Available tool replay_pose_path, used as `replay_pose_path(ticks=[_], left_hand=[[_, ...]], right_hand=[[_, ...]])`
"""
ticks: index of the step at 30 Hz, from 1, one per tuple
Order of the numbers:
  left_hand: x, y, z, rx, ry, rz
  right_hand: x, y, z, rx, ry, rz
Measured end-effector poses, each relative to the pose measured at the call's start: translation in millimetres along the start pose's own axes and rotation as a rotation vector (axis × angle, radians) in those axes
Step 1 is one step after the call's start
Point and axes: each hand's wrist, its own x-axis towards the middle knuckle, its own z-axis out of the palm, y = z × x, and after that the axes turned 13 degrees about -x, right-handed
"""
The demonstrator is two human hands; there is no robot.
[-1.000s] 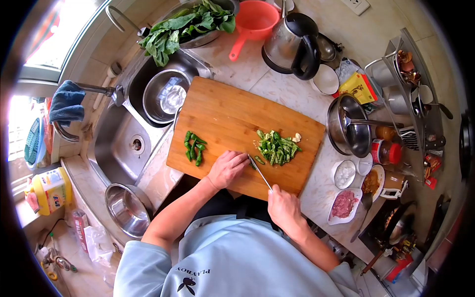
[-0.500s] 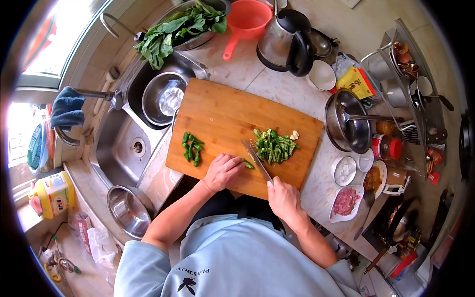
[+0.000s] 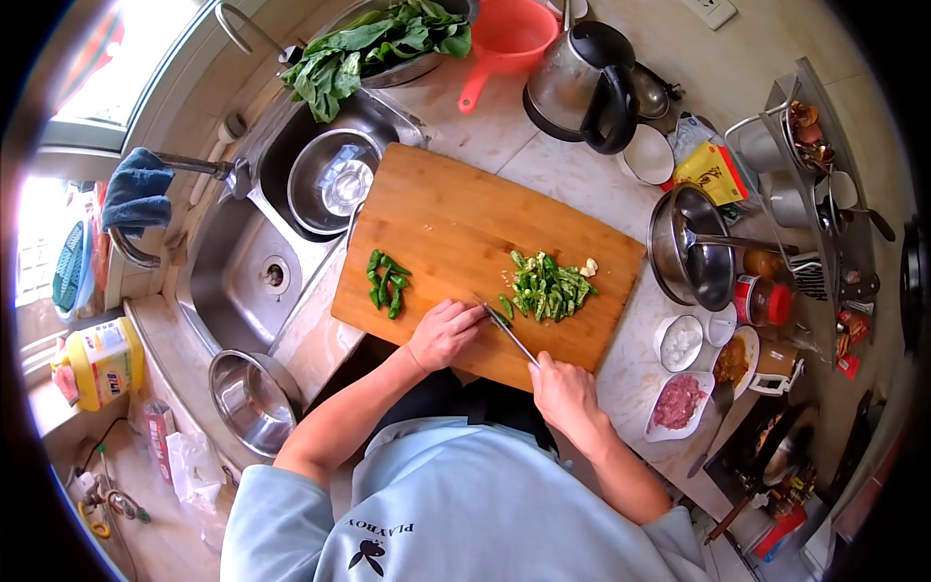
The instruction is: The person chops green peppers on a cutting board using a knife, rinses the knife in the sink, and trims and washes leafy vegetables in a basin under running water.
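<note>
A wooden cutting board (image 3: pixel 465 209) lies before me. My right hand (image 3: pixel 564 391) is wrapped around the handle of a kitchen knife (image 3: pixel 511 337), its blade pointing up-left against my left fingertips. My left hand (image 3: pixel 446 333) has its fingers curled down on the board, pressed on a green pepper largely hidden beneath them. A cut piece of green pepper (image 3: pixel 500 318) shows beside the blade. Chopped green peppers (image 3: pixel 551 289) are heaped to the right, with pale garlic pieces (image 3: pixel 590 267) at their edge. Several longer green pepper pieces (image 3: pixel 388 281) lie at the left.
On the left is a double sink (image 3: pixel 238 276) with a steel bowl (image 3: pixel 335 184) in it. Leafy greens (image 3: pixel 373 53), a red strainer (image 3: pixel 509 37) and a kettle (image 3: pixel 572 82) stand behind. Steel bowls (image 3: pixel 669 257) and a dish of minced meat (image 3: pixel 677 402) sit right.
The knife has moved closer to my left fingertips, its blade turned more edge-on. The pepper piece now shows on the blade's right side. The whole view has shifted slightly.
</note>
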Motion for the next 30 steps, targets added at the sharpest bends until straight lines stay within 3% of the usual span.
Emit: replay_pose_path(ticks=[5,8,12,13,15,18,21,24,27,30], left_hand=[[4,1,-1,0.006,-0.013,-0.021],[15,20,-20,0.033,0.088,-0.117],[-8,38,-47,0.266,0.571,-0.447],[-23,36,-50,0.293,0.581,-0.593],[-41,35,-56,0.369,0.535,-0.695],[-43,33,-50,0.365,0.440,-0.674],[-36,36,-36,0.265,0.349,-0.502],[-18,36,-14,0.179,0.118,-0.379],[6,21,-5,0.076,0.129,-0.168],[11,10,1,0.054,0.126,-0.098]], right_hand=[[1,16,-7,0.138,0.051,0.076],[-6,12,-14,0.239,0.061,0.137],[-12,-6,-8,0.243,0.023,0.054],[-10,-9,-5,0.227,0.007,0.037],[-5,-12,0,0.186,-0.022,0.012],[-1,-4,5,0.190,0.015,0.056],[-1,8,-1,0.204,0.039,0.136],[-2,18,-1,0.193,0.097,0.132],[-4,16,-2,0.185,0.125,0.134],[-5,9,-6,0.179,0.143,0.126]])
